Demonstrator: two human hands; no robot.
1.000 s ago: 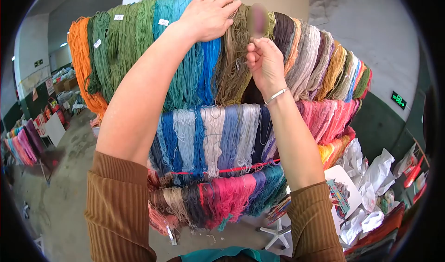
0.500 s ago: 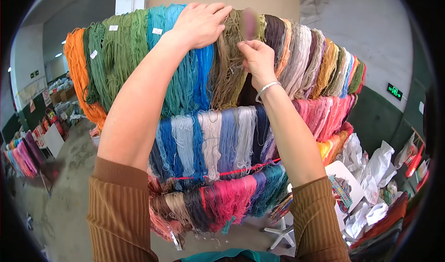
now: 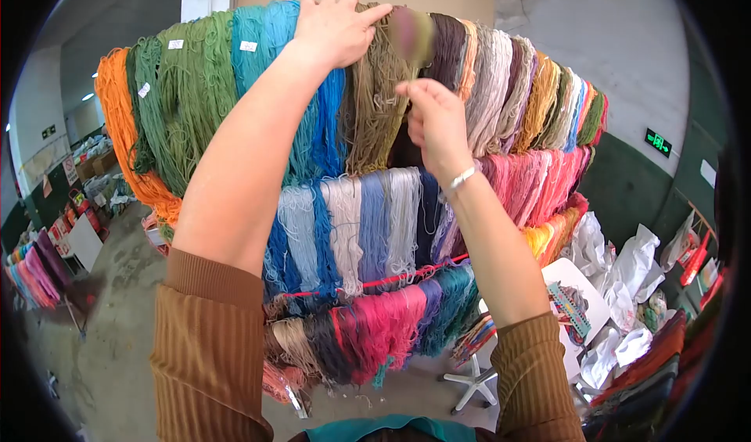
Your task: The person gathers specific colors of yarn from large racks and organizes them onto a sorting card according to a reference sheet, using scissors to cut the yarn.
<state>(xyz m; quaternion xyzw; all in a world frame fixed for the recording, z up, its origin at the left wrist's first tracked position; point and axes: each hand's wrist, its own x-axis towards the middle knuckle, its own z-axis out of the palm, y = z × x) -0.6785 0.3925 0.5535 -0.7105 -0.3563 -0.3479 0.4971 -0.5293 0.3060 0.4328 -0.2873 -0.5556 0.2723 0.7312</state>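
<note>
Skeins of yarn hang over a rack in front of me. My left hand (image 3: 336, 34) lies on the top row with its fingers spread, the index finger reaching across the olive-brown skein (image 3: 375, 106). Beneath its palm side hangs a bright blue skein (image 3: 330, 125). My right hand (image 3: 435, 121) is raised before the olive-brown and dark brown skeins (image 3: 448, 51), thumb and index finger pinched together. Whatever is in that pinch is too fine to make out. A blurred patch covers the yarn just above it.
Lower tiers carry blue and white skeins (image 3: 383, 223) and pink ones (image 3: 391, 325). To the right stand a white chair (image 3: 575, 285) and white plastic bags (image 3: 626, 274). Another yarn rack (image 3: 35, 270) is at far left.
My right hand has dropped slightly relative to the top row, still pinched. The left index finger now stretches further right along the yarn. The whole view has shifted a little.
</note>
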